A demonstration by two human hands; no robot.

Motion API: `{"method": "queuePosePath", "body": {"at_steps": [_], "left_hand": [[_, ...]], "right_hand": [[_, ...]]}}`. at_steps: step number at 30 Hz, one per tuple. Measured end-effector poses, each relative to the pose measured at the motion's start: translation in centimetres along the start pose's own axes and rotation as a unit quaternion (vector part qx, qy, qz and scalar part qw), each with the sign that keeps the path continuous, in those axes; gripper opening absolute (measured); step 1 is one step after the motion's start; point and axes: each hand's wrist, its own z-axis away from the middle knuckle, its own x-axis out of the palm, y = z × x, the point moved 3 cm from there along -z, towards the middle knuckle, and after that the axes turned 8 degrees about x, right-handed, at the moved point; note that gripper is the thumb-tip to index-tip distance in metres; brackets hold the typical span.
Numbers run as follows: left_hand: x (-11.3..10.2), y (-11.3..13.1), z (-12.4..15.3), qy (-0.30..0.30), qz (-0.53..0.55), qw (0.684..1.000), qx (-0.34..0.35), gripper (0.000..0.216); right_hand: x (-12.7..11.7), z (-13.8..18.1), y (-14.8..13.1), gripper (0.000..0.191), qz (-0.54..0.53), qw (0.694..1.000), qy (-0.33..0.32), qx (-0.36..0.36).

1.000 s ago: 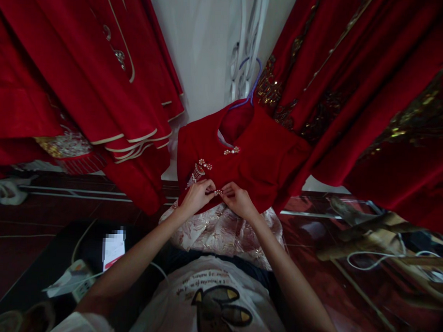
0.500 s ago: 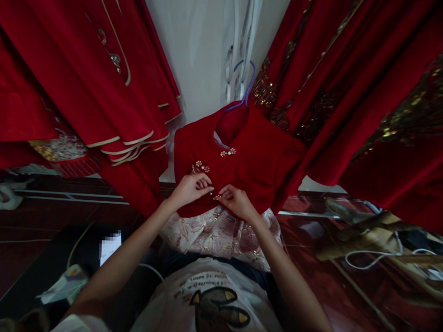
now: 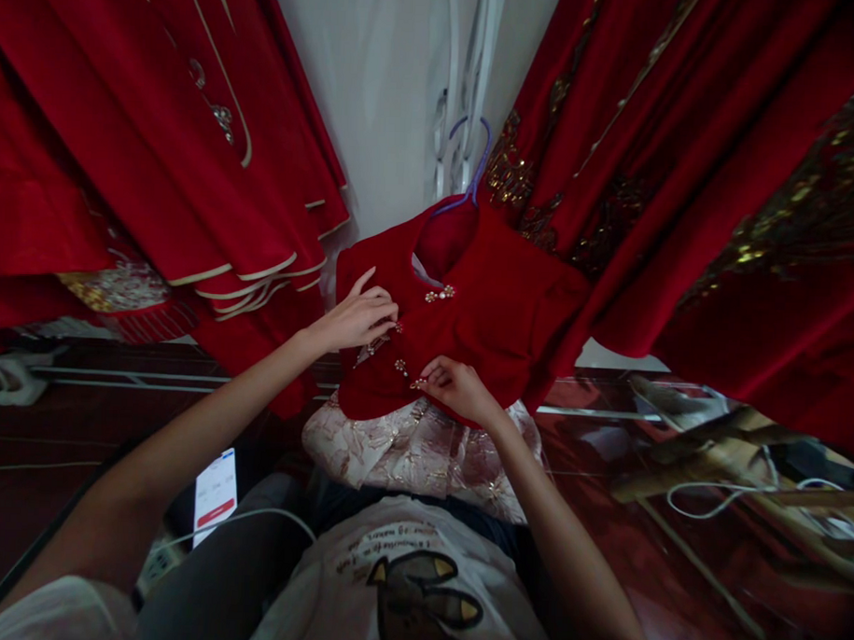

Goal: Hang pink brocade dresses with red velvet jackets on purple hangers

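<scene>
One small pearly clasp piece (image 3: 418, 384) sits pinched in your right hand (image 3: 457, 388), a beaded flower (image 3: 401, 367) just left on the red cloth top (image 3: 502, 276); your left hand (image 3: 361, 318) half-curls at a tasselled ornament (image 3: 371, 349), hold unclear.

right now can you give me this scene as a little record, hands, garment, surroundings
left hand: over the red top, fingertips at an upper beaded ornament; grip unclear
right hand: fingertips pinching a lower beaded piece
support: purple hanger at the top's neck
neck edge: beaded clasp
below hem: pale patterned fabric
either side: hanging red garments
</scene>
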Motion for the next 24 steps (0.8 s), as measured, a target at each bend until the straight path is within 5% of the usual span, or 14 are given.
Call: {"method": "queuePosePath", "body": {"at_steps": [5, 11, 17, 24], "left_hand": [[-0.1, 0.4, -1.0, 0.003, -0.045, 0.998, 0.044, 0.018], [-1.1, 2.0, -4.7, 0.11, -0.034, 0.992, -0.047, 0.032], [-0.6, 2.0, -8.1, 0.077, -0.027, 0.995, -0.064, 0.031], [-1.3, 1.9, -7.5, 0.103, 0.016, 0.993, -0.047, 0.021]], "right_hand": [[-0.5, 0.3, -0.4, 0.014, 0.005, 1.0, -0.027, 0.0], [-2.2, 1.3, -0.8, 0.017, 0.01, 0.989, -0.149, 0.015], [-3.8, 2.4, -1.4, 0.019, 0.013, 0.979, -0.201, 0.032], [-4.9, 3.0, -2.2, 0.019, 0.016, 0.975, -0.21, 0.066]]}}
